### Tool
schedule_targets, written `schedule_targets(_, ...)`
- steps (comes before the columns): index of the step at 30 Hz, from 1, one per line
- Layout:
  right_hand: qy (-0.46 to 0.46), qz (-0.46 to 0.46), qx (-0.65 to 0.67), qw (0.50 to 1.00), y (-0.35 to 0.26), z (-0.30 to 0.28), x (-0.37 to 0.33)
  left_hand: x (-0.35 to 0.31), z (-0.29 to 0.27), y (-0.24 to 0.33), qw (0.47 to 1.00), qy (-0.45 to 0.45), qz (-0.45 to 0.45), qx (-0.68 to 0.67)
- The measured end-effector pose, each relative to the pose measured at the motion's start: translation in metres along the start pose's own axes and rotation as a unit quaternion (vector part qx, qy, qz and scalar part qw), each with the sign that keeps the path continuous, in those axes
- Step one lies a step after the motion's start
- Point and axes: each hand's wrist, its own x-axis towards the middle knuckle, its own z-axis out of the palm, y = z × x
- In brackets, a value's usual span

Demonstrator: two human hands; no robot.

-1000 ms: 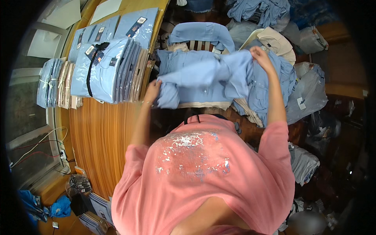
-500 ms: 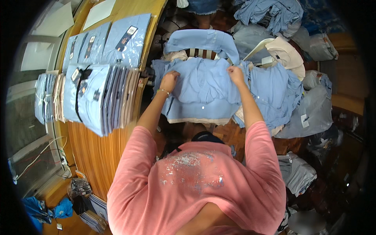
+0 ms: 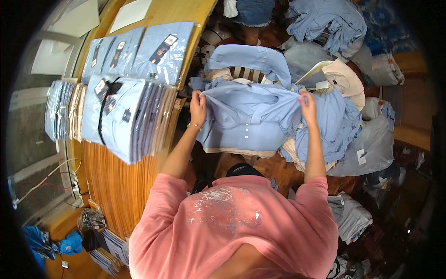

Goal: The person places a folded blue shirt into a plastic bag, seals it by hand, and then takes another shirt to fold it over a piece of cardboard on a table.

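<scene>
A light blue shirt (image 3: 246,121) is stretched between my two hands, its neck opening at the far side and a short row of pale buttons down the middle. My left hand (image 3: 197,111) pinches its left edge, and my right hand (image 3: 307,109) pinches the right edge. Below it, a cream cloth edge (image 3: 241,152) shows along the near side. Another blue garment (image 3: 251,58) is draped over the slatted chair back just beyond. More blue garments (image 3: 331,125) are heaped beside my right forearm.
On the wooden table (image 3: 111,186) at left stands a tied stack of bagged shirts (image 3: 118,116), with more bagged shirts (image 3: 162,51) behind it. Clear plastic bags (image 3: 371,149) and a cream garment (image 3: 346,79) lie at right. Another person's denim-clad leg (image 3: 253,14) shows at the top.
Both hands have pulled the shirt's upper edge outward and apart, so its neck opening and buttons now show. The whole view has shifted slightly.
</scene>
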Motion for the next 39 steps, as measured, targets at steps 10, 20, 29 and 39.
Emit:
schedule_targets(10,-0.167,-0.021,-0.166,0.972,-0.041,-0.088,-0.069,-0.2,-0.179,0.055,0.978,-0.183,0.093,0.039)
schedule_targets(20,-0.076,-0.293,0.101,0.948,-0.402,-0.097,-0.095,-0.342,-0.488,0.144,0.992,0.096,0.073,0.026)
schedule_targets(29,-0.074,-0.351,0.225,0.906,-0.634,0.059,-0.019,-0.224,-0.724,0.132,0.904,0.267,0.242,0.23)
schedule_targets(39,-0.306,-0.466,0.226,0.799,-0.726,0.072,-0.254,-0.378,-0.817,0.023,0.915,0.377,0.114,-0.086)
